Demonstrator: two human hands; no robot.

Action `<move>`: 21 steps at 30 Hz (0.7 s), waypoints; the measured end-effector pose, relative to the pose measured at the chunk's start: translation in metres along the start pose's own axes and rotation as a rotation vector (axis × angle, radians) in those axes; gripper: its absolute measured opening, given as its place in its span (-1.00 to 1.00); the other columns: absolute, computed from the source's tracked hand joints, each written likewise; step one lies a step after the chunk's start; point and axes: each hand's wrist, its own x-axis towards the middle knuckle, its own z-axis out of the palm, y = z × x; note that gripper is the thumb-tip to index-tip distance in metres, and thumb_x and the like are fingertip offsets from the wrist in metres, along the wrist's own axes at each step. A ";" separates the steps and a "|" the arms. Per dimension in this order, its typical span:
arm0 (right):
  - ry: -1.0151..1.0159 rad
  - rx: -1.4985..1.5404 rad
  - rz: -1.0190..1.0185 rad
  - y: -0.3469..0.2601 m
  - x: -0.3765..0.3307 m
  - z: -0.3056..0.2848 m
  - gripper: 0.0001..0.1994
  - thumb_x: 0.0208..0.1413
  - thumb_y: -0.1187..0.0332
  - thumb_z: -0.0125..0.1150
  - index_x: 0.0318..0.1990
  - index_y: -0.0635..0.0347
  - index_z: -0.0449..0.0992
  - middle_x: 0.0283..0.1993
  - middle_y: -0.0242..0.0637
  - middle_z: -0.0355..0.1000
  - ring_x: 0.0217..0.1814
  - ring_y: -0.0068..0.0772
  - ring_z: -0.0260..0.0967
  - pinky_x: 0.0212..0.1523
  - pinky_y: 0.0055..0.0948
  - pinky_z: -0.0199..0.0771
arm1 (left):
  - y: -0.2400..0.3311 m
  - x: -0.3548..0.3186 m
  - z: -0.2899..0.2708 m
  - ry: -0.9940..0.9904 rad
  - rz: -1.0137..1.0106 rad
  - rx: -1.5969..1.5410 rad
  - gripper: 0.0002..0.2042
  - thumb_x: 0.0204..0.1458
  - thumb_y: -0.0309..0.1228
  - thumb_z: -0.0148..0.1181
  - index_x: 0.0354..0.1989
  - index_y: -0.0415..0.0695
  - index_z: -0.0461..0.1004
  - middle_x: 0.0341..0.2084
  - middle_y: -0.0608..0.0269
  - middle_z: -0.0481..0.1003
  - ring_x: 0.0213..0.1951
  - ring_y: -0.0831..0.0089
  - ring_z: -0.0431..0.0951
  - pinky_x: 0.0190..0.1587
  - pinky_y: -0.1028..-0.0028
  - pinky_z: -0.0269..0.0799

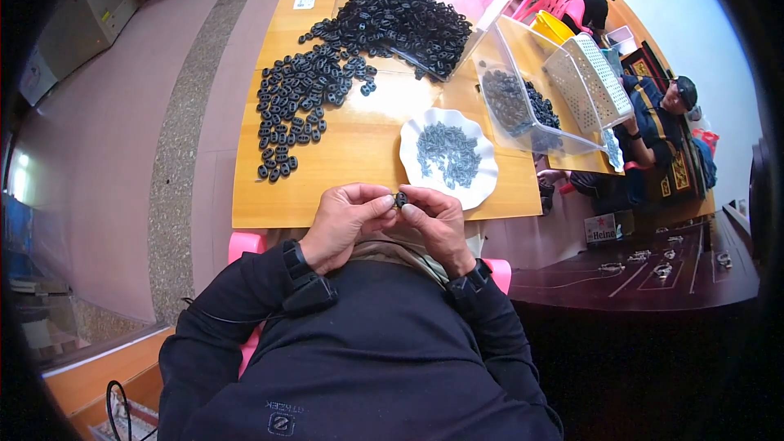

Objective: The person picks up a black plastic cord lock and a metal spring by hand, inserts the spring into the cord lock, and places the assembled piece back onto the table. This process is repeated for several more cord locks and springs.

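Just past the table's near edge, my left hand (341,222) and my right hand (442,227) meet fingertip to fingertip. Pinched between both thumbs and forefingers is a small black oval piece (400,199), partly covered by the fingers. Right beside my right hand stands a white scalloped plate (411,165) holding many tiny grey pieces (447,151), too small to name. Farther off at the left, loose black oval pieces with two holes (291,98) lie spread on the wooden table (359,171). They run up into a large heap (400,24) at an overturned clear bin (457,65).
A clear plastic box (523,135) with more black pieces stands at the table's right, near a white perforated basket (600,86) and a yellow bucket (552,27). A seated person (653,118) is at the right, another (590,2) behind. Pink chair parts (498,273) flank me.
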 end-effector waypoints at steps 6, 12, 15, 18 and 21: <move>0.009 -0.059 -0.021 0.002 0.000 -0.001 -0.68 0.13 0.54 0.19 0.05 0.40 0.44 -0.10 -0.19 0.52 -0.15 -0.46 0.50 -0.09 -0.49 0.57 | -0.002 0.001 -0.001 -0.005 -0.003 0.011 -0.87 0.11 -0.51 0.18 -0.20 -0.29 0.47 -0.35 0.19 0.55 -0.33 0.49 0.58 -0.18 0.48 0.60; 0.003 -0.078 -0.021 0.002 -0.001 -0.002 -0.68 0.13 0.54 0.20 0.05 0.39 0.44 -0.10 -0.20 0.52 -0.14 -0.47 0.50 -0.09 -0.49 0.57 | -0.003 0.001 -0.002 0.006 -0.005 0.004 -0.88 0.11 -0.51 0.19 -0.22 -0.28 0.47 -0.38 0.20 0.55 -0.35 0.49 0.58 -0.20 0.48 0.60; 0.011 -0.087 -0.008 0.001 0.000 0.000 -0.69 0.13 0.55 0.19 0.05 0.39 0.44 -0.10 -0.20 0.52 -0.14 -0.47 0.50 -0.09 -0.49 0.57 | -0.003 0.001 -0.002 0.017 -0.002 0.007 -0.88 0.11 -0.52 0.19 -0.23 -0.28 0.47 -0.38 0.20 0.55 -0.35 0.49 0.58 -0.21 0.48 0.60; 0.022 -0.088 -0.009 0.002 -0.001 0.001 -0.69 0.14 0.54 0.18 0.05 0.38 0.44 -0.11 -0.20 0.52 -0.13 -0.47 0.49 -0.09 -0.48 0.57 | -0.003 0.001 -0.002 0.030 0.003 0.016 -0.88 0.11 -0.52 0.19 -0.22 -0.27 0.47 -0.37 0.20 0.55 -0.35 0.50 0.58 -0.21 0.49 0.60; 0.032 -0.093 -0.001 0.001 -0.001 0.001 -0.69 0.15 0.54 0.18 0.06 0.38 0.43 -0.11 -0.21 0.51 -0.13 -0.47 0.49 -0.09 -0.48 0.57 | -0.002 0.000 -0.001 0.043 0.015 0.032 -0.88 0.11 -0.52 0.19 -0.22 -0.27 0.47 -0.37 0.21 0.54 -0.35 0.51 0.58 -0.22 0.51 0.60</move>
